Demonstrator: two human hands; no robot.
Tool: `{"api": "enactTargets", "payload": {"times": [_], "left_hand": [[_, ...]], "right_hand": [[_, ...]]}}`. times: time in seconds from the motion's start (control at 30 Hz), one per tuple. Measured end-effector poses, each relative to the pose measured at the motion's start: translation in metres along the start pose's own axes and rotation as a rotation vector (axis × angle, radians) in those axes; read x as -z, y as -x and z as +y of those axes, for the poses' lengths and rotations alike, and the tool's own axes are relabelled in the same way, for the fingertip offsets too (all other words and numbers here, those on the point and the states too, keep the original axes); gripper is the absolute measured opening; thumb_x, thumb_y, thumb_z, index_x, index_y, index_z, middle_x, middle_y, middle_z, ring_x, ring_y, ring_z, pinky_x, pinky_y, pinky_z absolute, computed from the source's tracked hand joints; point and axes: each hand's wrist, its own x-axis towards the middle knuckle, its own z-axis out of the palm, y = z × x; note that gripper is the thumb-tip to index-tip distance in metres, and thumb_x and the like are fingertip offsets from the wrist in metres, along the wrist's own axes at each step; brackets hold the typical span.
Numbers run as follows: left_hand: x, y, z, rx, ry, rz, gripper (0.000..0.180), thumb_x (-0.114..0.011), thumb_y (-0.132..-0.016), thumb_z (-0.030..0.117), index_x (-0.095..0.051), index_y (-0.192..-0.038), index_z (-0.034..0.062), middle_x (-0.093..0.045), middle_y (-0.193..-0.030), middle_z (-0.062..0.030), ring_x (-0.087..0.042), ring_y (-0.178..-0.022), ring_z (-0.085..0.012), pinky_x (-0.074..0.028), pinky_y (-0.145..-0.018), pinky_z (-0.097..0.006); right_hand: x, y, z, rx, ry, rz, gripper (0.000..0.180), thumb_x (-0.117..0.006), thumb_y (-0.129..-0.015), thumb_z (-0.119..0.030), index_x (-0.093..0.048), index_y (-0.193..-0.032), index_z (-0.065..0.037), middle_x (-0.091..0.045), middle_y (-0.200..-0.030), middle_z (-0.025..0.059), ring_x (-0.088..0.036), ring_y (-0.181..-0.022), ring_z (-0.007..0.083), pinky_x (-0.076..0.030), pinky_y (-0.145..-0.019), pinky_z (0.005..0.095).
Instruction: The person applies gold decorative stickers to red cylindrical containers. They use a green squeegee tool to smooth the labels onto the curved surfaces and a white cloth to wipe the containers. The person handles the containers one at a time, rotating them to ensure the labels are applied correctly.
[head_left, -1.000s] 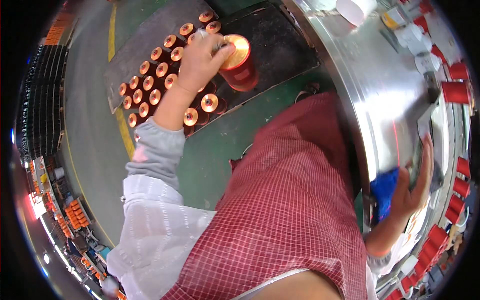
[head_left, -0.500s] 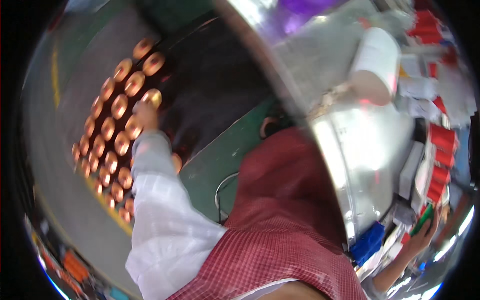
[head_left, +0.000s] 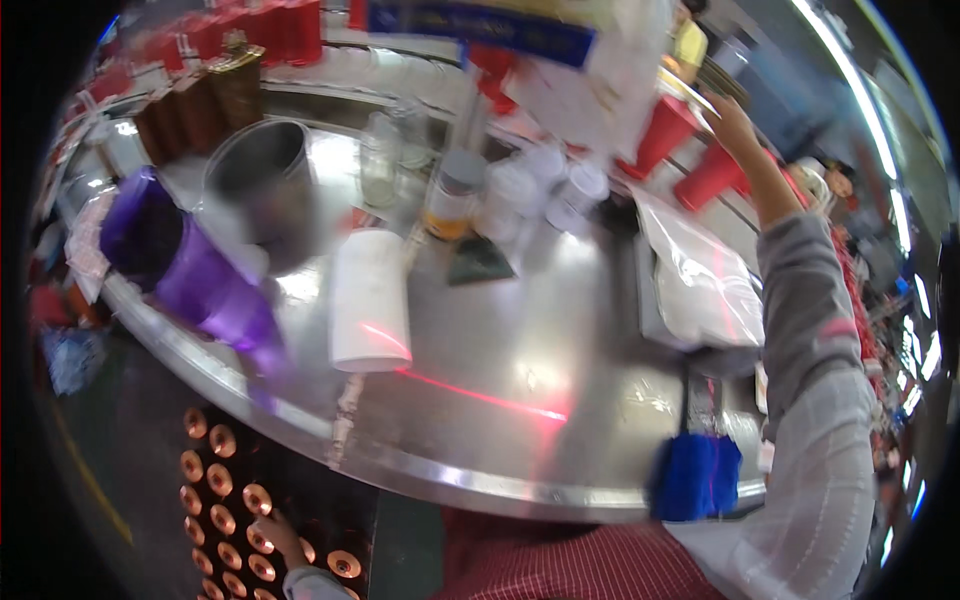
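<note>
My left hand point(head_left: 283, 537) reaches down at the lower left, its fingers closed at the rim of a round copper-coloured piece point(head_left: 257, 499) with a dark centre. Several more such round pieces point(head_left: 221, 518) stand in rows on a dark surface below the table. My right hand point(head_left: 733, 122) is raised at the far right, its fingers closed around a thin pale strip point(head_left: 688, 90); blur hides what it is. Red containers point(head_left: 664, 137) stand just below and to the left of that hand.
The metal table point(head_left: 490, 345) carries a white roll point(head_left: 370, 300), a blurred purple bag point(head_left: 205, 275), a grey bucket point(head_left: 262, 185), white jars point(head_left: 578, 195) and a plastic-covered box point(head_left: 700, 265). A blue object point(head_left: 697, 475) hangs at the front edge. Other people are at the far right.
My view has swung from the rows of round pieces toward the table. The left hand remains among the pieces. The right hand, earlier beside something green, now shows at a pale strip.
</note>
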Motion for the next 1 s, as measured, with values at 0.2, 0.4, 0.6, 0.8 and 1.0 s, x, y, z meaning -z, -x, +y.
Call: {"api": "enactTargets", "payload": {"times": [0.2,0.4,0.6,0.8,1.0], "left_hand": [[0.046,0.128,0.028,-0.014,0.489,0.289,0.039,-0.054,-0.091,0.008,-0.050,-0.127,-0.0080,-0.055,-0.123,-0.0248,-0.056,-0.110,-0.0365,-0.046,-0.091,-0.039],[0.130,0.184,0.095,-0.165,0.474,0.422,0.033,-0.056,-0.093,0.013,-0.056,-0.122,-0.0012,-0.059,-0.111,-0.0151,-0.060,-0.090,-0.0215,-0.048,-0.078,-0.032],[0.181,0.200,0.188,-0.452,0.554,0.413,0.027,-0.054,-0.094,0.005,-0.057,-0.119,-0.0038,-0.059,-0.113,-0.0166,-0.060,-0.101,-0.0250,-0.048,-0.089,-0.035],[0.212,0.239,0.288,-0.848,0.945,0.351,0.031,-0.052,-0.093,0.002,-0.055,-0.122,-0.0061,-0.061,-0.108,-0.0140,-0.061,-0.094,-0.0205,-0.049,-0.085,-0.031],[0.229,0.298,0.435,-1.404,1.082,-0.083,0.064,-0.071,-0.087,0.022,-0.041,-0.136,-0.0071,-0.048,-0.136,-0.0218,-0.058,-0.113,-0.0284,-0.050,-0.093,-0.039]], "right_hand": [[-0.035,-0.014,-0.052,-0.312,-0.341,0.013,0.029,-0.067,-0.084,-0.029,-0.061,-0.090,-0.002,-0.063,-0.093,0.0204,-0.061,-0.090,0.0379,-0.048,-0.078,0.0452],[-0.051,-0.003,-0.027,-0.297,-0.541,0.104,0.029,-0.067,-0.085,-0.024,-0.054,-0.101,-0.003,-0.063,-0.093,0.0209,-0.062,-0.091,0.0380,-0.048,-0.079,0.0454],[-0.060,0.031,0.040,-0.314,-0.347,0.050,0.030,-0.061,-0.089,-0.033,-0.054,-0.091,-0.005,-0.062,-0.087,0.0189,-0.061,-0.084,0.0378,-0.047,-0.073,0.0456],[0.067,0.060,-0.024,-0.241,-0.452,0.169,0.040,-0.062,-0.088,-0.041,-0.057,-0.086,-0.002,-0.061,-0.090,0.0179,-0.059,-0.085,0.0367,-0.046,-0.075,0.0454],[0.271,0.104,-0.058,-0.008,-0.798,0.006,0.016,-0.066,-0.090,-0.017,-0.059,-0.086,-0.002,-0.059,-0.084,0.0052,-0.056,-0.079,0.0134,-0.046,-0.071,0.0284]]}}
